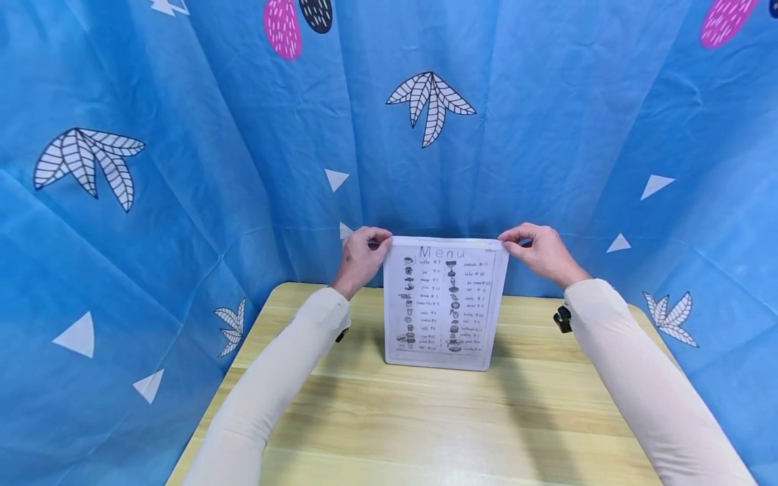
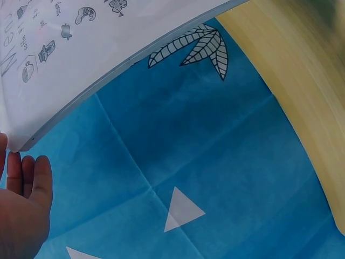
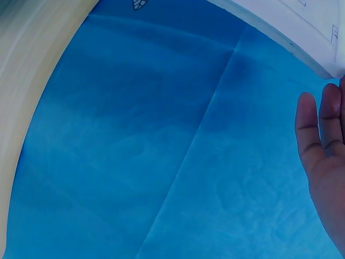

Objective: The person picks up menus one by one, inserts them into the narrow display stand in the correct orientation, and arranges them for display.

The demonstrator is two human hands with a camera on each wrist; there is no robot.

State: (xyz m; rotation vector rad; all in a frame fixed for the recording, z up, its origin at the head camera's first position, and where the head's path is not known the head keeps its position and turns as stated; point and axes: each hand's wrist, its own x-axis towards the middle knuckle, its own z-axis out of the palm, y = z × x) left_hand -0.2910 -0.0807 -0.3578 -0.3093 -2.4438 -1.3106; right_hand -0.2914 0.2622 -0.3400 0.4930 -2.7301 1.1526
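A white menu board [image 1: 445, 304] with "Menu" lettered at the top and two columns of small drawings and prices faces me in the head view. It stands close to upright over the table, its top edge farther up than its bottom edge. My left hand [image 1: 362, 258] pinches its top left corner between thumb and fingers. At the top right corner, my right hand [image 1: 539, 251] pinches it the same way. In the left wrist view the menu board [image 2: 81, 59] slants across the top left, with the left fingertips at its corner. The right wrist view shows only one corner of it.
The light wooden table [image 1: 389, 432] lies beneath, its far corners rounded. Blue curtain [image 1: 523, 148] printed with leaves and white triangles hangs close behind and along both sides. Dark bands [image 1: 563, 318] show at both wrists, and shadows of the arms fall across the wood.
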